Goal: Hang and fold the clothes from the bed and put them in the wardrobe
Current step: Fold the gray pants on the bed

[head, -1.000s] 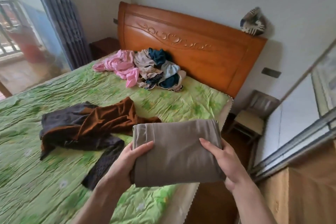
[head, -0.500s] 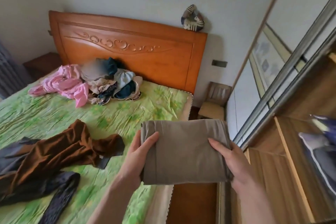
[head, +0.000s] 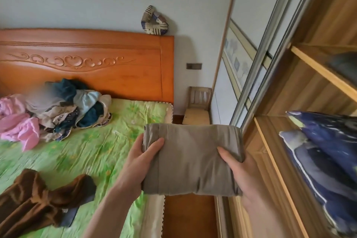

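Note:
A folded grey-brown garment [head: 190, 158] is held flat in front of me, over the gap between bed and wardrobe. My left hand [head: 140, 160] grips its left edge, thumb on top. My right hand [head: 241, 172] grips its right edge the same way. On the bed [head: 108, 141] a brown garment [head: 38, 197] lies crumpled at the lower left. A pile of mixed clothes [head: 77, 108], pink, teal and pale blue, sits by the headboard. The open wardrobe [head: 274, 145] with wooden shelves is at my right.
A dark blue pillow [head: 328, 152] lies on the wardrobe's middle shelf. The sliding door frame [head: 257, 75] stands between bed and shelves. A small wooden chair [head: 198, 106] sits in the corner past the orange headboard [head: 96, 63], which has a patchwork cushion [head: 154, 21] on top.
My view has swung right from the bed toward the wardrobe. Both hands keep the same hold on the folded garment, which has moved closer to the shelves.

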### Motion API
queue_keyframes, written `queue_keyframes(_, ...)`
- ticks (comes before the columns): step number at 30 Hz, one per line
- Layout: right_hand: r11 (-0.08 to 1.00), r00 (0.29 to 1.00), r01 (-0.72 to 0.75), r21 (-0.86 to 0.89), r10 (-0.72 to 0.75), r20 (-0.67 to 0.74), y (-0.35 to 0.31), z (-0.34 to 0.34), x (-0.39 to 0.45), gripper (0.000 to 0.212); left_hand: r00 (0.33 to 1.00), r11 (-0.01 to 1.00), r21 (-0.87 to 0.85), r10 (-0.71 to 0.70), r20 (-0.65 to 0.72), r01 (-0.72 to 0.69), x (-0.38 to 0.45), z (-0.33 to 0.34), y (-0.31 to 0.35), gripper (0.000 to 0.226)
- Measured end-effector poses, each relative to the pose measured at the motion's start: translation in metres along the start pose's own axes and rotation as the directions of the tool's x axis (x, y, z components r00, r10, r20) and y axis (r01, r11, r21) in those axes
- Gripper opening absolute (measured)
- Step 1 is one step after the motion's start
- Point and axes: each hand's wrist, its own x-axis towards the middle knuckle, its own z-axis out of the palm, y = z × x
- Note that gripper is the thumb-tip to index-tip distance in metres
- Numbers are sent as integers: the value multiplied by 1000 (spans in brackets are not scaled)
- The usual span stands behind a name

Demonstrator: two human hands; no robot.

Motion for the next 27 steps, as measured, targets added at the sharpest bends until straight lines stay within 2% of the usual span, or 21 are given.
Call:
queue_keyframes(5, 999, 998, -24, 42, 27, -62, -13, -3, 23, 16, 996, 998, 40, -48, 72, 45, 52, 18, 21, 32)
queue_keyframes(9, 996, 989, -29, 83, 41, -145, -34, -3, 47, 22, 975, 994, 53, -103, 196, 94, 109, 38, 39, 26)
queue_keyframes(13, 992, 965, 62, 106, -33, -260, -67, 1, 70, 22, 939, 989, 55, -147, 310, 137, 159, 60, 61, 31)
queue_keyframes(14, 992, 961, 74, 98, -44, -273, -73, 5, 77, 24, 932, 989, 64, -148, 331, 134, 171, 65, 67, 30)
queue_keyframes(17, 990, 940, 82, 111, -40, -338, -86, 11, 96, 63, 902, 988, 96, -148, 405, 119, 201, 80, 85, 27)
queue_keyframes(18, 990, 922, 90, 112, -40, -386, -90, 12, 99, 63, 894, 988, 105, -150, 422, 117, 210, 86, 89, 26)
queue_keyframes(23, 995, 878, 94, 37, -65, -474, -121, -4, 120, 31, 866, 987, 93, -162, 473, 134, 239, 124, 112, 27)
queue_keyframes(24, 996, 875, 88, 32, -62, -481, -130, -9, 123, 30, 863, 988, 89, -154, 481, 126, 243, 133, 118, 28)
queue_keyframes(27, 997, 865, 69, 27, -46, -500, -151, -25, 133, 45, 852, 990, 79, -141, 505, 116, 247, 158, 131, 22)
